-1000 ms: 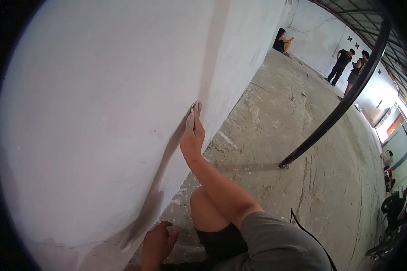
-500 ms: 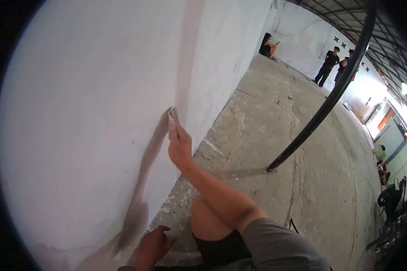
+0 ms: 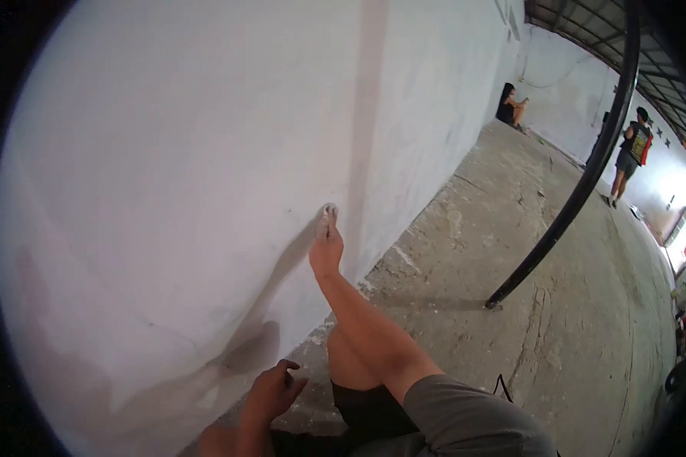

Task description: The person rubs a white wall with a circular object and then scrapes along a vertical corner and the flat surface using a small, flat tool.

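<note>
My right hand (image 3: 327, 245) reaches up to the white wall (image 3: 206, 152). Its fingers press a small whitish piece (image 3: 328, 210) against the painted surface; the hand hides most of that piece, so its kind is unclear. Low in the picture, near the foot of the wall, my left hand (image 3: 277, 390) hangs beside my bent knee. Its fingers are loosely bent and apart, and nothing shows in them. Shadows of my arm and hands fall across the wall.
A black pole (image 3: 564, 217) rises from the cracked concrete floor (image 3: 465, 251) to my right. Farther back, one person (image 3: 513, 107) sits against the wall and another person (image 3: 633, 152) stands. A dark wheel (image 3: 674, 377) shows at the right edge.
My right hand has turned from edge-on to the wall to fingers pressing on it, still with the whitish piece. The view has swung left, and a standing person has turned away.
</note>
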A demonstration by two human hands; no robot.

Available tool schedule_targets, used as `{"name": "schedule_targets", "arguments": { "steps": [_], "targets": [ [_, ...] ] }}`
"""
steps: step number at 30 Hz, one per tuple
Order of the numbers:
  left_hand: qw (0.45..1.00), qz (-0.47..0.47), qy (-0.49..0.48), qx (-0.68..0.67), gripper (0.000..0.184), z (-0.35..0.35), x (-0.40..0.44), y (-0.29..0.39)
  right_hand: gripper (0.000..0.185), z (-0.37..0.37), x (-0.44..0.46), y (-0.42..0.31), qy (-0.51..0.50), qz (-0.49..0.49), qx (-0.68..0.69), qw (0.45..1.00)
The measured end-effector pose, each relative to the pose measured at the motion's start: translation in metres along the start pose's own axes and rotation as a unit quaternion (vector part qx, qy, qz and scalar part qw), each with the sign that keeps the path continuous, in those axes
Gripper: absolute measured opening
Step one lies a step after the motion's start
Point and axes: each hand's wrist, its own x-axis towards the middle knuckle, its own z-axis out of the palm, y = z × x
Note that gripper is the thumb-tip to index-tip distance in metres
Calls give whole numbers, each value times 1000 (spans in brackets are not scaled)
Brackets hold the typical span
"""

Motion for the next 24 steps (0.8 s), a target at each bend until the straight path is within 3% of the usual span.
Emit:
{"name": "schedule_targets", "arguments": {
  "steps": [2, 4, 6, 8, 10, 11, 13, 18, 20, 21, 22, 23, 24],
  "targets": [
    [999, -37, 9, 4, 38, -7, -15, 5, 48, -10, -8, -16, -24, 183, 19, 983],
    [999, -22, 27, 21, 37, -13, -30, 6, 59, -5, -7, 27, -17, 177, -13, 984],
    [999, -39, 30, 22, 37, -19, -38, 7, 53, -5, -10, 39, 12, 228, -30, 973],
    [997, -65, 37, 8, 37, -18, -44, 3, 49, -2, -19, 35, 76, 197, -122, 970],
    [997, -41, 41, 45, 39, -16, -46, -11, 41, -3, -10, 117, 28, 79, -299, 951],
    [996, -70, 49, 38, 39, -19, -48, -16, 42, -2, -11, 109, 61, 112, -240, 962],
    [997, -26, 60, 32, 41, -21, -45, -19, 42, 0, -4, 104, 105, 157, -159, 969],
    [996, -42, 74, 21, 41, -21, -30, -29, 40, -17, 35, 161, 47, 160, -171, 971],
    [996, -26, 76, 29, 40, -24, -20, -40, 40, -24, 54, 179, 29, 165, -222, 961],
    [997, -16, 64, 27, 40, -24, -15, -41, 39, -29, 66, 185, 4, 165, -295, 941],
    [999, -1, 47, 25, 39, -21, -11, -41, 42, -34, 67, 177, -20, 106, -432, 895],
    [998, -2, 48, 27, 39, -17, -7, -40, 42, -32, 67, 174, -21, 106, -430, 896],
    [999, 8, 40, 22, 39, -11, -5, -40, 37, -36, 62, 170, 31, 135, -254, 957]
  ]
}}
